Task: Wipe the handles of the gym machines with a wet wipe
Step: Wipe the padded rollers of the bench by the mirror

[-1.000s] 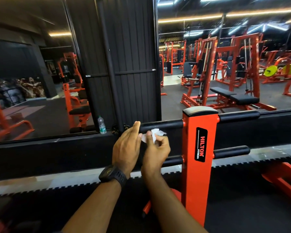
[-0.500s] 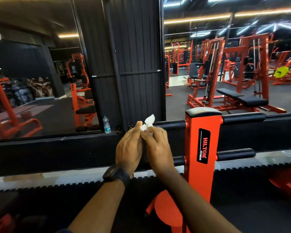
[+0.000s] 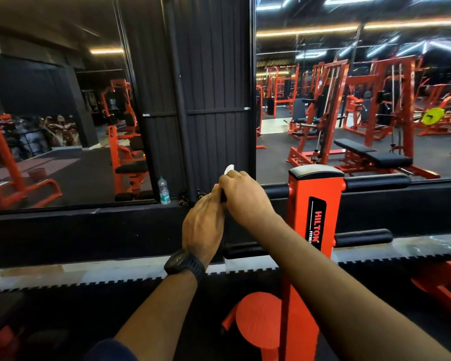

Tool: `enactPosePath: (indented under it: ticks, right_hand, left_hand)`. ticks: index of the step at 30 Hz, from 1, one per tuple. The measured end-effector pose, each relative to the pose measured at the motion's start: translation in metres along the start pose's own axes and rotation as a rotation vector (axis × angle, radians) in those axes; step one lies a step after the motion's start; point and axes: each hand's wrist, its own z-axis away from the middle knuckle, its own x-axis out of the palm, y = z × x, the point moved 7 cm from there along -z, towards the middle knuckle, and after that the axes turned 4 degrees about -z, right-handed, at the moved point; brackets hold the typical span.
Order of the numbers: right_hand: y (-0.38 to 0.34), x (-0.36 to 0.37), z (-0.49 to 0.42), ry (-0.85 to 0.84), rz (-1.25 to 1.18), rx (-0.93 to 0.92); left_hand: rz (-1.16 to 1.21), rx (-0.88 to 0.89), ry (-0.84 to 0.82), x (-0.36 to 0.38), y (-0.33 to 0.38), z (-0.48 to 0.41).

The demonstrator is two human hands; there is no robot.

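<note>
Where the upper handle (image 3: 275, 190) juts left from the orange post (image 3: 314, 194), both grips meet at its end.

- Right grip (image 3: 245, 198): fingers curled over the bar end and clamped on the wet wipe (image 3: 229, 168). One white corner shows above the knuckles.
- Left grip (image 3: 203, 225): raised just beside the right grip and touching it. The fingertips are partly hidden, so I cannot tell whether it is holding or merely resting.
- Black watch (image 3: 184, 264): on the left wrist.
- Post: label reads HILTON. A matching black handle (image 3: 375, 182) is on its right side, with a lower handle (image 3: 362, 238) beneath.
- Water bottle (image 3: 163, 191): upright at the foot of the mirror (image 3: 63, 126), left of the grips.
</note>
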Motion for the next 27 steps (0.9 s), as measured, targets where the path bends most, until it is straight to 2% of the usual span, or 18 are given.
enactPosePath:
  ticks: [2, 6, 10, 15, 19, 20, 24, 27]
  right_hand:
    - [0.003, -0.006, -0.002, -0.060, 0.046, 0.014]
    - [0.042, -0.027, -0.003, -0.112, 0.139, 0.207]
    - [0.003, -0.014, 0.008, -0.087, 0.093, 0.009]
    - [0.042, -0.027, 0.004, -0.064, 0.074, 0.239]
    - [-0.004, -0.016, 0.009, -0.073, 0.028, 0.012]
    - [-0.001, -0.017, 0.011, -0.087, 0.028, 0.004]
    - [0.063, -0.038, 0.016, -0.034, 0.099, 0.252]
    - [0.035, -0.031, 0.018, -0.040, 0.129, 0.140]
  left_hand:
    - [0.002, -0.007, 0.005, 0.000, 0.000, 0.000]
    - [-0.038, 0.020, 0.014, 0.002, -0.002, -0.001]
    - [-0.026, 0.012, 0.004, 0.006, -0.003, 0.000]
    - [-0.034, 0.011, -0.007, 0.006, -0.001, 0.001]
    - [-0.036, -0.012, -0.020, 0.005, -0.003, -0.002]
    - [-0.043, -0.019, -0.018, 0.004, -0.004, -0.002]
    - [-0.075, 0.010, -0.019, 0.002, 0.000, -0.001]
    - [-0.056, -0.007, -0.002, 0.003, 0.002, -0.004]
